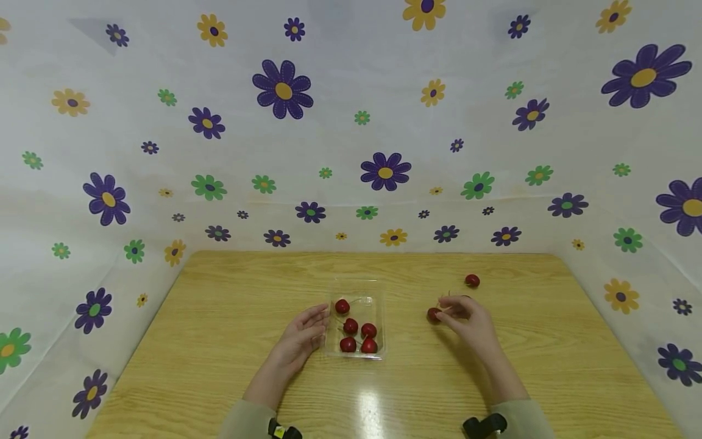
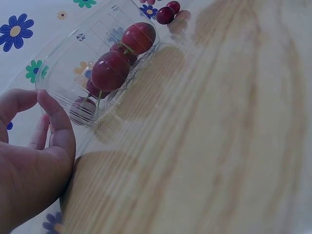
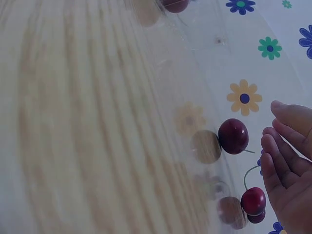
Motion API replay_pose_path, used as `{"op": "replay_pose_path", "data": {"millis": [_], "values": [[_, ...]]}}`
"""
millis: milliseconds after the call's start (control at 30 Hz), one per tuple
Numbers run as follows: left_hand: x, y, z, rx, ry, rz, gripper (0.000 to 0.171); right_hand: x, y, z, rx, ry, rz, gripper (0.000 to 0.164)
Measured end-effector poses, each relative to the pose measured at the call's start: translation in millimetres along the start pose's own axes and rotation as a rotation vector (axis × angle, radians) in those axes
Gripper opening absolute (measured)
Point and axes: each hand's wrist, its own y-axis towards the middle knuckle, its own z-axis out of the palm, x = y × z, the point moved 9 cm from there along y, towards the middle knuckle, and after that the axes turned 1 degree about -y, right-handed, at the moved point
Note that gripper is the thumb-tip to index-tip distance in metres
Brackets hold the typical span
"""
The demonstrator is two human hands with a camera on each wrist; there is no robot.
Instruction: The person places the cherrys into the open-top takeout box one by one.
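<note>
My left hand [image 1: 300, 341] rests beside a clear plastic box [image 1: 382, 305], its fingertips at the box's left wall. Several dark red cherries [image 1: 350, 326] with stems lie inside the box. In the left wrist view the thumb and fingertips of the left hand [image 2: 44, 156] come close to the box's near corner. To the right of the box my right hand [image 1: 468, 323] reaches over a loose cherry [image 1: 433, 314]. In the right wrist view a cherry [image 3: 233, 136] has its stem towards the fingertips of the right hand [image 3: 290, 151], with a gap between them.
Another cherry [image 1: 472, 280] lies farther back on the wooden table [image 1: 247, 286]. In the right wrist view a cherry [image 3: 253, 201] with a curved stem sits by the hand, one more partly behind it. A flower-printed cloth [image 1: 329, 134] surrounds the back and sides.
</note>
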Motion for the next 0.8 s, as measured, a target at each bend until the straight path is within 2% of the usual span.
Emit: {"op": "replay_pose_path", "data": {"millis": [333, 633, 800], "values": [[0.4, 0.5, -0.7, 0.005, 0.004, 0.004, 0.059, -16.6, 0.1, 2.7, 0.024, -0.034, 0.069, 0.024], [0.6, 0.8, -1.0, -0.005, 0.002, 0.001, 0.060, -26.7, -0.4, 6.3, 0.049, -0.075, 0.185, 0.029], [0.9, 1.1, -0.9, -0.003, -0.002, 0.000, 0.060, -32.7, 2.4, 9.1, 0.060, -0.100, 0.191, 0.030]]}}
